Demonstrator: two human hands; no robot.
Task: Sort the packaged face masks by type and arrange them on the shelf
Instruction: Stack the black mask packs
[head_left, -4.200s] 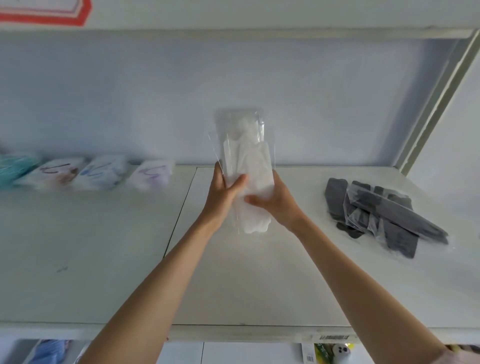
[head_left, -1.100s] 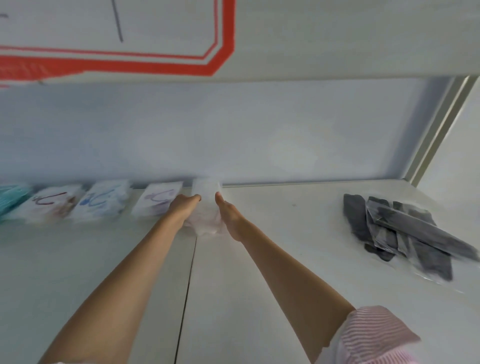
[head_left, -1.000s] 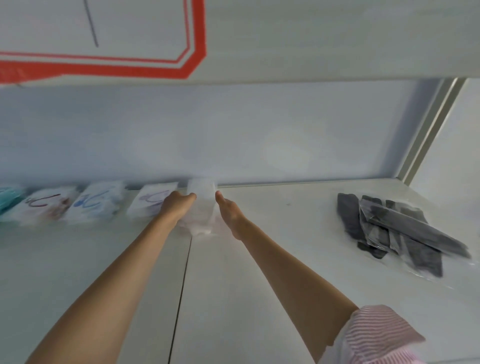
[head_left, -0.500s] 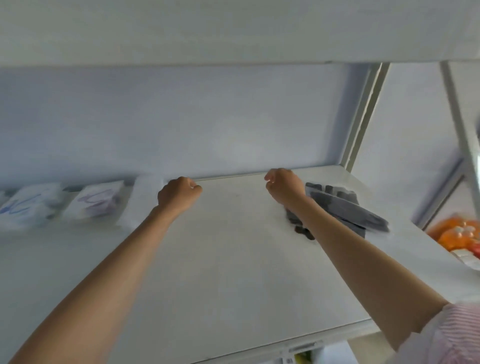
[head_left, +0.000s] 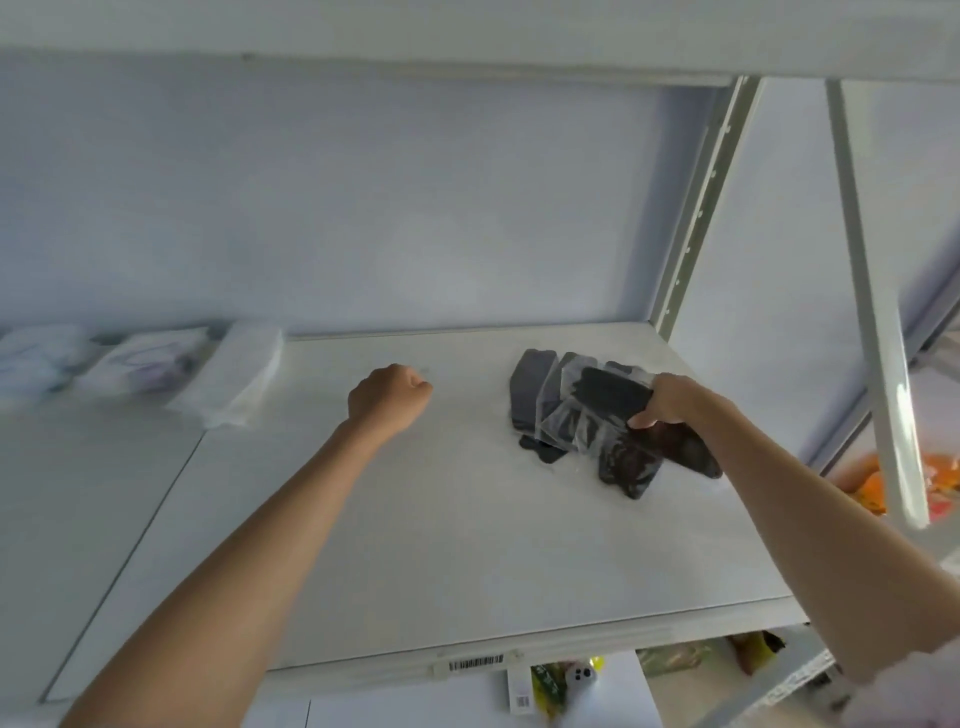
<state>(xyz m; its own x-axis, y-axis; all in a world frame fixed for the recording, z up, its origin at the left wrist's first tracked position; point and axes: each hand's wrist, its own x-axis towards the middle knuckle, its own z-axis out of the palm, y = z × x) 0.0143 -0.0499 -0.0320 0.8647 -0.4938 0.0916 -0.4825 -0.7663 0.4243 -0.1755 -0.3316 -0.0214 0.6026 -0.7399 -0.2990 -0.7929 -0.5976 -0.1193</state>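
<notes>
Both hands off the white pack (head_left: 234, 376); my right hand (head_left: 670, 400) now grips a black pack (head_left: 613, 397), left hand (head_left: 387, 397) fisted, empty. Black sort begins.

On the shelf (head_left: 441, 545), a pile of packaged masks (head_left: 582, 431) lies toward the right rear, with the right hand (head_left: 670, 400) on its right side, gripping the topmost pack. The left hand (head_left: 387, 397) is left of the pile, well apart from it, over the shelf's middle. Further left, against the back wall, a row of other packs (head_left: 228, 379) runs leftward. A barcode label (head_left: 475, 663) sits on the front edge.
</notes>
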